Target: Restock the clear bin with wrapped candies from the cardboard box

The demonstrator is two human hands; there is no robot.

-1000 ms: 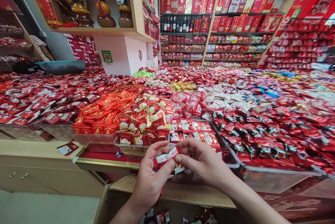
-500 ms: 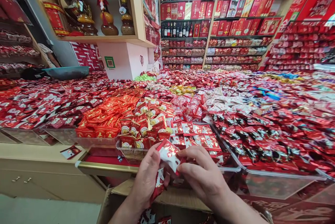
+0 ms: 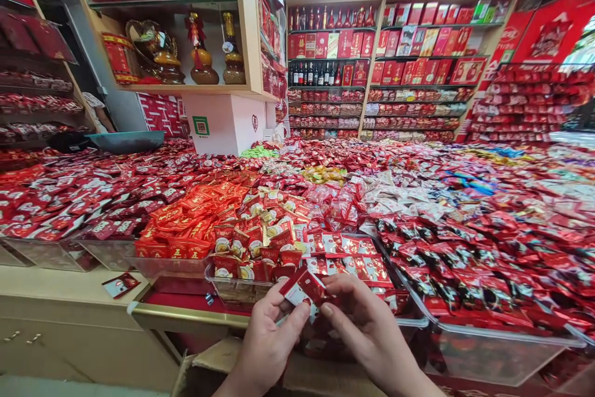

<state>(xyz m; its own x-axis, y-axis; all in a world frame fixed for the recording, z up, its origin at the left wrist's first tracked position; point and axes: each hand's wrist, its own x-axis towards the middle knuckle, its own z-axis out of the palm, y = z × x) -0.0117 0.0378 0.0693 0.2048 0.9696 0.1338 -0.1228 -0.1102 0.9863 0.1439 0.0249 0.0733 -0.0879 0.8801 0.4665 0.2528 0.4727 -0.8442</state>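
Note:
Red and white candy packets [image 3: 304, 290] are held between both hands, in front of the clear bins. My left hand [image 3: 274, 329] is closed on them, its thumb lying over the lower part of the top packet. On the other side, my right hand [image 3: 360, 316] has its fingers and thumb curled at the packet's right edge. Just behind are rows of similar red and white packets [image 3: 348, 257] in a clear bin and gold-red durian packets [image 3: 255, 242]. Below my hands, an open cardboard box [image 3: 218, 357] is partly visible.
Full candy bins spread left and right, including orange-red packets [image 3: 186, 217] and dark red ones [image 3: 446, 261]. One loose packet [image 3: 121, 285] lies on the beige counter [image 3: 56, 288]. A gold-edged red ledge [image 3: 186, 313] crosses left of my hands.
The view has tipped upward, showing ceiling lights. My left thumb has come over the front of the packet, which now lies flatter, and my right fingers have curled at its edge.

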